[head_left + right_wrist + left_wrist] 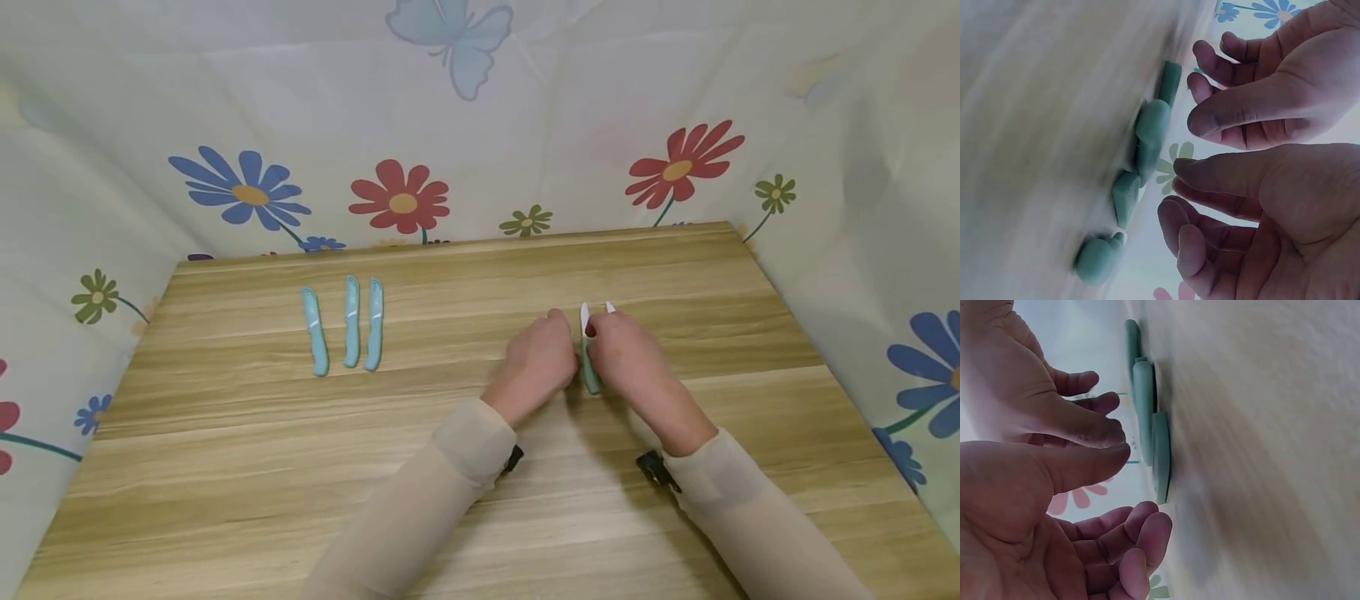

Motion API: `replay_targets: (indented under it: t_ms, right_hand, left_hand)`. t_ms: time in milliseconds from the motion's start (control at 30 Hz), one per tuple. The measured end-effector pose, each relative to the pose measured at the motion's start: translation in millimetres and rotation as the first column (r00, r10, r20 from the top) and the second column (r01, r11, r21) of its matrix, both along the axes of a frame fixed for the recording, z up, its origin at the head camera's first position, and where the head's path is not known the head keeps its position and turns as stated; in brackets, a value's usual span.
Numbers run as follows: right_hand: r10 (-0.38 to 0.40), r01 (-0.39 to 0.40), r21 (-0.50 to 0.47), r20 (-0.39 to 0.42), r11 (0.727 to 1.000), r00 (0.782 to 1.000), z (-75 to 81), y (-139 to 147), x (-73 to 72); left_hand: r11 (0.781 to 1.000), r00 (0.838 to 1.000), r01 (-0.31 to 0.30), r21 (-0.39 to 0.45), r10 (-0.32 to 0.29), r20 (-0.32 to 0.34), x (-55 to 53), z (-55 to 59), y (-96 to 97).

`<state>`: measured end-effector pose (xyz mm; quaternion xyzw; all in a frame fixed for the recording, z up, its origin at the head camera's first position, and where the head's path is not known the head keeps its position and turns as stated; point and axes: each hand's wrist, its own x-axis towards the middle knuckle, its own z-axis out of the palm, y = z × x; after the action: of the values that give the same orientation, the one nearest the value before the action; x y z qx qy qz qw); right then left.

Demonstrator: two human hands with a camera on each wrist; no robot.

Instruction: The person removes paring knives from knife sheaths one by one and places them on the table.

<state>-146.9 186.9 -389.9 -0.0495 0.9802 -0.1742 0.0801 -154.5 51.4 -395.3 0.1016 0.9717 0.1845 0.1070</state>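
In the head view, the left hand (542,354) and right hand (630,354) are over the right part of the wooden table (285,467). A green-handled knife (591,371) lies between them, its pale blade pointing far; another blade tip (610,307) shows just beyond the right hand. Three blue knives (352,321) lie well to the left. Whether the right hand touches the knife cannot be told here.

The left wrist view shows loosely bent fingers on both hands, holding nothing, near green handles (1143,403) on the table.

The right wrist view shows both hands' loose, empty grips right of these handles.
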Motion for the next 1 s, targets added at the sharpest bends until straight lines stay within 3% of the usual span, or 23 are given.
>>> replay_targets:
  t_ms: [300, 500, 700, 1000]
  right_hand:
    - [0.021, -0.02, 0.006, -0.048, 1.0, 0.999, 11.2, -2, 2.2]
    - [0.031, -0.03, 0.021, -0.091, 0.999, 0.995, 14.3, -6, 2.1]
    - [0.074, -0.066, 0.058, -0.144, 0.996, 0.987, 13.6, -13, 1.0]
    - [0.149, -0.128, 0.099, -0.241, 0.987, 0.959, 12.9, -33, -2.9]
  left_hand:
    - [1.0, 1.0, -0.019, 0.004, 0.019, 0.023, 1.0, 8.3, -12.3]
    - [0.999, 0.998, -0.002, -0.035, -0.001, -0.067, 1.6, 14.5, -22.5]
    - [0.997, 0.986, 0.002, -0.074, -0.014, -0.167, 2.6, 18.3, -40.1]
    - [0.996, 0.972, -0.044, -0.076, 0.025, -0.234, 2.4, 24.6, -74.8]
